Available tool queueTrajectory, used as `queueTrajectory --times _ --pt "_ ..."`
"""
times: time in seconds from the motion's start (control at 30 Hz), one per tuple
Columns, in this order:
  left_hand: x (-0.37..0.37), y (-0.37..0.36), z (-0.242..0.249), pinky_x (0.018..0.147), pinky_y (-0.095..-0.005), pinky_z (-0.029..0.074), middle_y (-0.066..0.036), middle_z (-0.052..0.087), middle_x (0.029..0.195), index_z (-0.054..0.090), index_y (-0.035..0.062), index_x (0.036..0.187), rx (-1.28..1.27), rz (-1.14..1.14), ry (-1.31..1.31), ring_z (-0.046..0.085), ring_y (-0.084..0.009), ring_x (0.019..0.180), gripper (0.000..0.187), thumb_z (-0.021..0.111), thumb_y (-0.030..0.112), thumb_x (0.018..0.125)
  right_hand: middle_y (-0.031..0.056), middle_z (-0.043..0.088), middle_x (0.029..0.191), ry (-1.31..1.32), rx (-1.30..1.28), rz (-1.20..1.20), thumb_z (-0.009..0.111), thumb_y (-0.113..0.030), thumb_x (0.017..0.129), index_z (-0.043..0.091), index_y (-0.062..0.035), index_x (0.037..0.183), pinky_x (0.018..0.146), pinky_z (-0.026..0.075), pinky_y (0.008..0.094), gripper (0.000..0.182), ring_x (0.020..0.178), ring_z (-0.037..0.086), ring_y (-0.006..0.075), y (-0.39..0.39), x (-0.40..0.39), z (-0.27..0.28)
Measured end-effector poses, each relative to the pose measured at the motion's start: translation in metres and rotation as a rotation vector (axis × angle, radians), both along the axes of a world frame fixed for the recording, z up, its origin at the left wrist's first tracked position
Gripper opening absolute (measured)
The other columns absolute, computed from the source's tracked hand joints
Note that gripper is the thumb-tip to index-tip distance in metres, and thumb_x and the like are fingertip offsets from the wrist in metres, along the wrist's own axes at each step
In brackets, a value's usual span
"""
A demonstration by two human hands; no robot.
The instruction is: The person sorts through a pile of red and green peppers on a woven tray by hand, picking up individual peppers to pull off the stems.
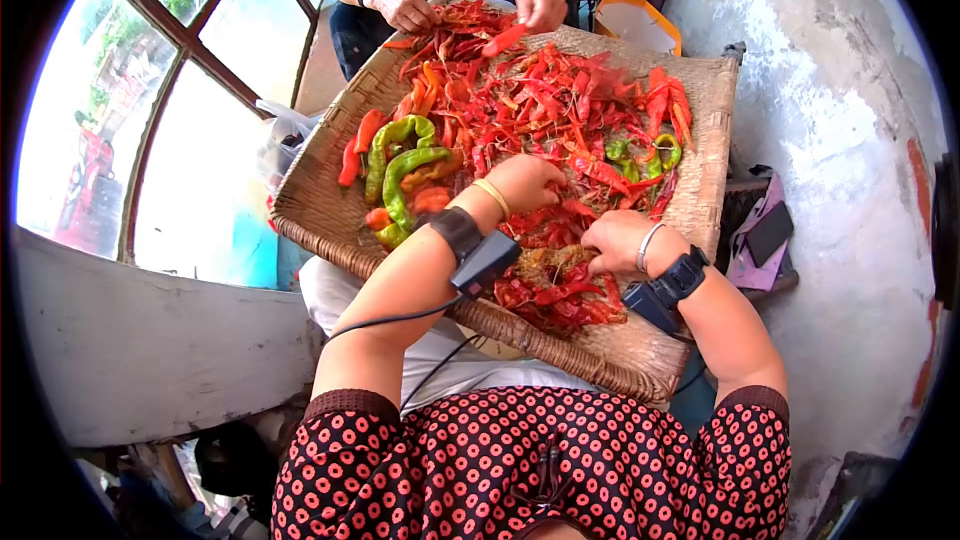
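A woven basket tray (pixel 330 205) lies across my lap, heaped with red chili peppers (pixel 550 90), many wrinkled or torn. My left hand (pixel 524 182) is over the middle of the heap, its fingers curled and closed; what they hold, if anything, is hidden. To its right, my right hand (pixel 622 240) is closed too, fingertips down at the peppers, and I cannot make out what is in them. Pale seeds (pixel 545 265) and red pieces (pixel 560 295) lie below and between the hands. Long green peppers (pixel 405 180) sit left of my left hand.
Across the tray, another person's two hands (pixel 405 10) work at the far edge, one with a red pepper (pixel 503 40). A window (pixel 160 110) is at left, a worn wall (pixel 830 140) at right. Cables (pixel 395 318) run from my wrist devices.
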State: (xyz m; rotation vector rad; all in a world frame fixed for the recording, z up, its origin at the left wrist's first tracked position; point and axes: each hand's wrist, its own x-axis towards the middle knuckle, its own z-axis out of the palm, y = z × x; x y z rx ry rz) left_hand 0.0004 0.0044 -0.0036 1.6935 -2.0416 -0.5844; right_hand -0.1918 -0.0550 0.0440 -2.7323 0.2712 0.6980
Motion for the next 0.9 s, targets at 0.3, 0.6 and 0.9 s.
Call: queueTrajectory --times 0.3,0.6,0.9 --pt "-0.021 0.003 0.008 0.068 -0.0378 0.047 -0.009 0.063 0.078 0.066 0.0160 0.086 0.240 -0.117 -0.326 0.060 -0.0279 0.078 0.021 0.064 0.020 0.065 0.0136 0.063 0.087 0.091 0.364 -0.042 0.066 -0.030 0.069 0.060 -0.0068 0.102 0.071 0.047 0.0369 0.042 0.079 0.060 0.0280 0.004 -0.011 0.029" --pt "0.005 0.005 0.015 0.063 -0.0365 0.047 -0.009 0.062 0.072 0.067 0.0112 0.079 0.032 -0.029 -0.017 0.059 -0.0251 0.069 0.015 0.064 0.017 0.066 0.0151 0.062 0.084 -0.172 -0.325 -0.327 0.063 -0.031 0.072 0.060 -0.0083 0.086 0.070 0.047 0.0391 0.027 0.080 0.059 0.0312 -0.042 0.037 0.004" --pt "0.008 0.008 0.016 0.062 -0.0312 0.048 -0.009 0.063 0.077 0.064 0.0062 0.082 0.093 -0.064 0.260 0.060 -0.0204 0.068 0.017 0.064 0.015 0.068 0.0172 0.063 0.086 -0.050 -0.400 -0.244 0.053 -0.017 0.071 0.065 -0.0081 0.081 0.072 0.049 0.0416 0.018 0.083 0.061 0.0323 -0.072 0.069 -0.004"
